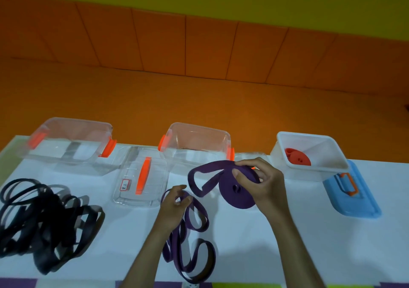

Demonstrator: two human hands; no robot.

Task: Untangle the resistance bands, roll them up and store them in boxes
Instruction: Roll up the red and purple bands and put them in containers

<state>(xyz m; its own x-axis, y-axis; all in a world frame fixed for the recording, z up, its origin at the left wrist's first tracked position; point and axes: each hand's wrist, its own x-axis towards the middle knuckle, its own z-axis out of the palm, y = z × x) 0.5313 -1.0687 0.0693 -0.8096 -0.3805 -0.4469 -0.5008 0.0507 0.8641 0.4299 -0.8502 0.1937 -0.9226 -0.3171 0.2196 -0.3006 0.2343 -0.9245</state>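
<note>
Right hand (261,183): your fingers were curled round the half-rolled purple band (234,197), near the middle of the table (276,243).
Left hand (174,203): at the roll's 8 o'clock, your fingers curled loosely round the band's loose tail, which trailed toward 6 o'clock.
Black bands (44,221): tangled heap at 9 o'clock.
Clear boxes (73,141), and a white box (285,155) holding a red band (297,157): row at 12 o'clock.
</note>
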